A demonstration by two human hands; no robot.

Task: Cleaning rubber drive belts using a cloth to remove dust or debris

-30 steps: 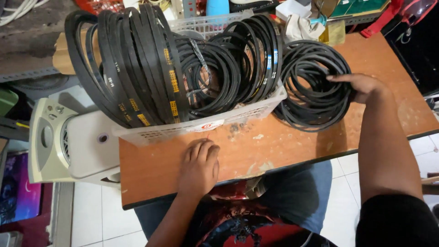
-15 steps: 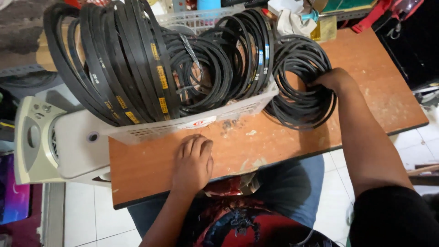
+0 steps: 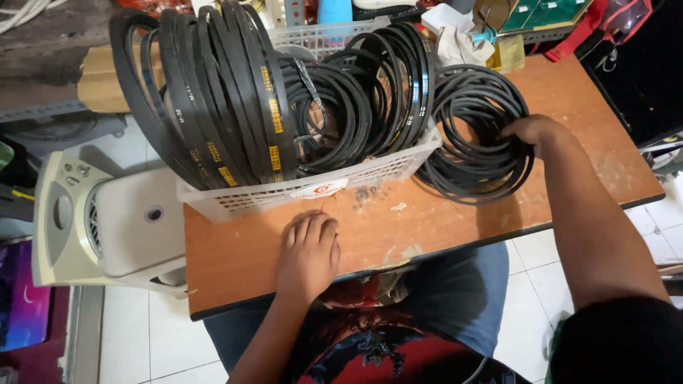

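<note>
A white plastic basket (image 3: 334, 186) stands on a brown wooden table (image 3: 455, 227), packed with upright coils of black rubber belts (image 3: 235, 99), some marked in yellow. Right of the basket a flat stack of thin black belt loops (image 3: 469, 149) lies on the table. My right hand (image 3: 530, 131) rests on the right side of that stack, fingers curled on the loops. My left hand (image 3: 309, 249) lies flat, palm down, on the table just in front of the basket and holds nothing.
A cream-coloured appliance (image 3: 107, 224) sits on the floor left of the table. Behind the basket are boxes, a rag (image 3: 459, 35) and a blue container (image 3: 334, 11). White floor tiles show below the table edge, and my lap is under it.
My right hand has stayed on the loose belt stack, shifting slightly along its right side. My left hand has kept still on the table. The view has shifted a little.
</note>
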